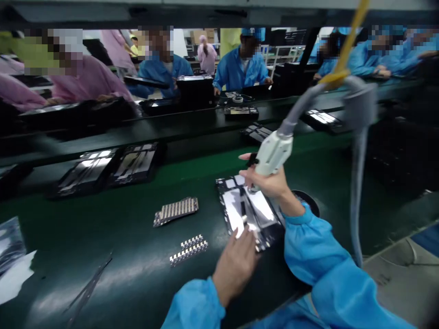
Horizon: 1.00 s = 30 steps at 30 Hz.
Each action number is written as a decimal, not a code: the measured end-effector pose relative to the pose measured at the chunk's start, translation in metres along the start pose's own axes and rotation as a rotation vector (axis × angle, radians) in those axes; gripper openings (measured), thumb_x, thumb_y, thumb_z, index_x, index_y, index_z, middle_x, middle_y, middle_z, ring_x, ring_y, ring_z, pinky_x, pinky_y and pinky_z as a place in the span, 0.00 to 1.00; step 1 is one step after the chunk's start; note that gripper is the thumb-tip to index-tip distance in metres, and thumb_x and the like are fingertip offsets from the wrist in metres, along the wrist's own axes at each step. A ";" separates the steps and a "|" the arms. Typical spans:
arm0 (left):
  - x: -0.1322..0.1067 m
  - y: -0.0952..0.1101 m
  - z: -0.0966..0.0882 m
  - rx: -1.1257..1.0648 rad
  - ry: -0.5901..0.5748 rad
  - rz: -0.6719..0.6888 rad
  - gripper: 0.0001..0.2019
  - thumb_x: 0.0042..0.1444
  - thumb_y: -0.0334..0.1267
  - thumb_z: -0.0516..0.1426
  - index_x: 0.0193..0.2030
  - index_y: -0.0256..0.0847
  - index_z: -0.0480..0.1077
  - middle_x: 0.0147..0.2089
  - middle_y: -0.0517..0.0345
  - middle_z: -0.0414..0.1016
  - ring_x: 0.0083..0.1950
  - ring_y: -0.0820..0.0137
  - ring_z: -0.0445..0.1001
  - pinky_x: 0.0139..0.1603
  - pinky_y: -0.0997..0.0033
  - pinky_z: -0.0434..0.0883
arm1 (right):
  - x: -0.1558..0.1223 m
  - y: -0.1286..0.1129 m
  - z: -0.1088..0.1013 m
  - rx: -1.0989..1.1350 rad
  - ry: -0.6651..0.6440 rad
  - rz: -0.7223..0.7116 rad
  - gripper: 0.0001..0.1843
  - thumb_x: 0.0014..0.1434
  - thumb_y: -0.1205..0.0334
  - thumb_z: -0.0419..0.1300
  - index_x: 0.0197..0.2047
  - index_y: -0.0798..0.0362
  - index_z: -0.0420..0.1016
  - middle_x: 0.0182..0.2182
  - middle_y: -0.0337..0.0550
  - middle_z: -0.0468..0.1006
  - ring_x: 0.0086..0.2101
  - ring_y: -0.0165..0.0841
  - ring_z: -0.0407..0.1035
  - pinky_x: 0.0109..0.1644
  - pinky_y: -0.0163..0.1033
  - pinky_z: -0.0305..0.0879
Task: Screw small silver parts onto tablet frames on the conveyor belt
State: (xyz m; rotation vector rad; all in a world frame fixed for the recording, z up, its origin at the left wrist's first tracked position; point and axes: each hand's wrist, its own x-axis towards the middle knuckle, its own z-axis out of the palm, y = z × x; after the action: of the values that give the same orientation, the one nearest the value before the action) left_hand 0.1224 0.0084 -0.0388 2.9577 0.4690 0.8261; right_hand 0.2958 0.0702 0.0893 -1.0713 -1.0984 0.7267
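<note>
Sleeves [339, 274] outstretched, hands [236, 261] at device [232, 208]

White tool [273, 154] tilted over black-framed device [232, 211]

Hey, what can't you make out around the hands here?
All in the head view:
Dark-framed device: part covered by the left hand.
White tool: grip partly covered by the right hand.
Round black object: mostly behind the right sleeve.
White sheet: cut off by left edge.
</note>
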 end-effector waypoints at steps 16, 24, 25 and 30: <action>0.087 -0.205 -0.029 0.360 -0.199 -0.598 0.18 0.56 0.33 0.46 0.47 0.27 0.69 0.54 0.33 0.71 0.58 0.47 0.69 0.58 0.46 0.64 | -0.025 0.036 -0.113 -0.003 0.372 0.134 0.12 0.38 0.63 0.68 0.27 0.55 0.70 0.12 0.31 0.68 0.12 0.28 0.63 0.15 0.34 0.61; 0.036 -0.080 0.016 0.061 -0.162 -0.138 0.19 0.61 0.32 0.45 0.53 0.34 0.71 0.57 0.41 0.72 0.62 0.57 0.67 0.62 0.50 0.64 | -0.022 0.054 -0.116 -0.028 0.315 0.186 0.12 0.39 0.62 0.68 0.27 0.56 0.72 0.13 0.32 0.68 0.13 0.27 0.64 0.16 0.33 0.62; 0.034 -0.076 0.016 0.052 -0.162 -0.137 0.19 0.61 0.32 0.45 0.53 0.34 0.71 0.58 0.41 0.72 0.62 0.57 0.67 0.62 0.50 0.65 | -0.022 0.054 -0.116 -0.028 0.312 0.187 0.12 0.39 0.62 0.68 0.27 0.56 0.71 0.13 0.32 0.68 0.13 0.27 0.63 0.16 0.33 0.62; 0.046 -0.080 0.008 0.049 -0.219 -0.198 0.19 0.62 0.36 0.46 0.52 0.33 0.71 0.58 0.41 0.72 0.61 0.57 0.69 0.62 0.51 0.65 | -0.021 0.050 -0.117 -0.038 0.323 0.192 0.11 0.39 0.62 0.68 0.26 0.56 0.72 0.14 0.33 0.69 0.13 0.27 0.63 0.15 0.32 0.61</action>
State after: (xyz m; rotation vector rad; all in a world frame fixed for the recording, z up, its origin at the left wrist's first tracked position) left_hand 0.1416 0.0983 -0.0322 2.9350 0.7606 0.4718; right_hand 0.4017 0.0317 0.0257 -1.2882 -0.7424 0.6561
